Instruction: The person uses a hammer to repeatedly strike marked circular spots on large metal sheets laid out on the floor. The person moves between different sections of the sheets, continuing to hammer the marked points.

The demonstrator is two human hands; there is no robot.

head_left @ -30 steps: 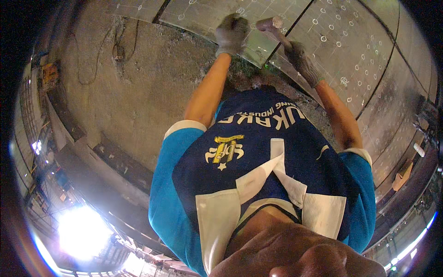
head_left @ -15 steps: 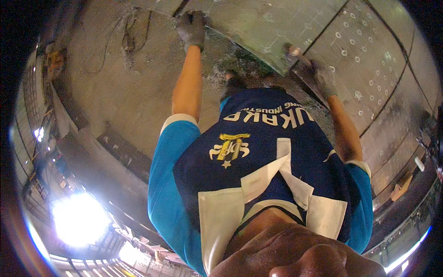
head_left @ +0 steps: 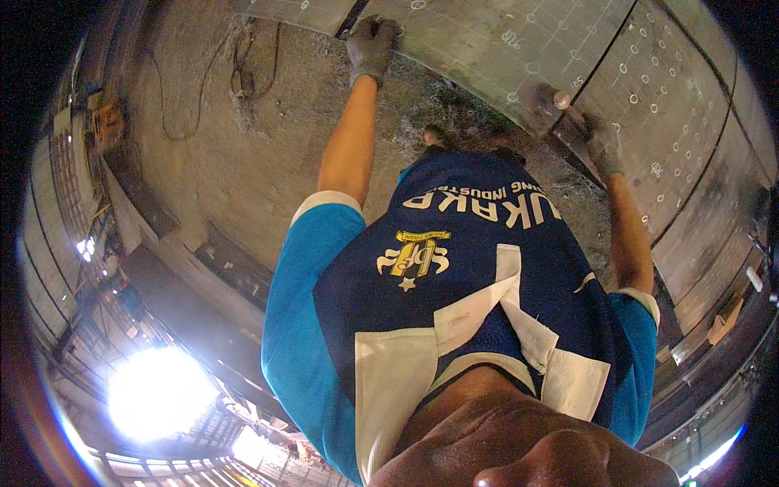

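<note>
My left hand (head_left: 372, 50), in a grey glove, is at the near edge of a grey steel plate (head_left: 487, 53), beside a dark gap. Its fingers are curled closed; whatever is between them is hidden. Farther right, my right hand (head_left: 602, 146), also gloved, is wrapped round the handle of what looks like a hammer (head_left: 562, 101). The tool's blurred head is over the plate, close to the dark seam (head_left: 592, 65) between two plates. I cannot tell whether it touches the surface. White chalk circles, lines and marks cover the plates.
Gritty floor (head_left: 300, 105) spreads left of the plates, with a dark cable (head_left: 193, 122) lying on it. An orange object (head_left: 107, 123) stands at the far left. Long dark beams (head_left: 174, 284) lie behind my left arm. A brown piece (head_left: 725, 319) rests at the right.
The whole view has shifted, so plates, floor and both hands appear farther right. My left hand keeps its place at the plate edge. The hammer stays near the seam, its head smeared by motion.
</note>
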